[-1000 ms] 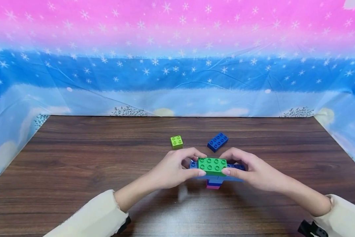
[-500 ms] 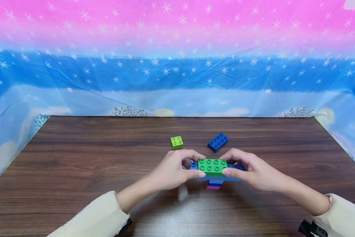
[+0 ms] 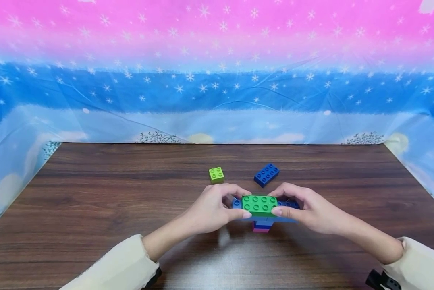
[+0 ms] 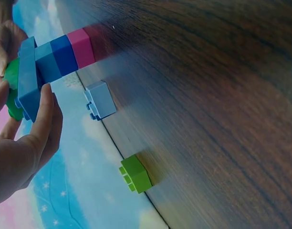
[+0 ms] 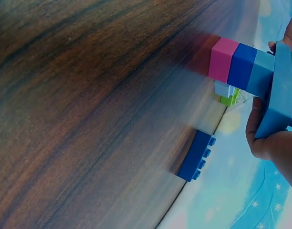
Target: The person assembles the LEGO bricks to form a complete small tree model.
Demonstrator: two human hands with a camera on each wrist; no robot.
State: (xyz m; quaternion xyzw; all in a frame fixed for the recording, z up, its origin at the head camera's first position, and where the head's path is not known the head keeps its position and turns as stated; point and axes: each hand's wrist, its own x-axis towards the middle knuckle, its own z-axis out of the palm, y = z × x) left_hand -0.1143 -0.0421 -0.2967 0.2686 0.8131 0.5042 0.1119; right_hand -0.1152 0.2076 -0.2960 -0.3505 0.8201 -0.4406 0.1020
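- The green brick (image 3: 259, 204) is clamped at its left end by the left grip (image 3: 214, 208) and at its right end by the right grip (image 3: 312, 209);
- beneath it, the blue bar (image 4: 29, 71) is touched by both grips;
- between the grips, a pink brick (image 5: 221, 59) is seen lowest in the stack;
- on the desk (image 3: 111, 189), a lime brick (image 3: 216, 175) is seen just beyond the left grip, a dark blue brick (image 3: 266, 175) beyond the right.

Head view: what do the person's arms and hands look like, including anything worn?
The left hand and right hand are bare, without visible gloves or rings. The left sleeve and right sleeve are plain cream and look loose. A small black device shows beside each sleeve.
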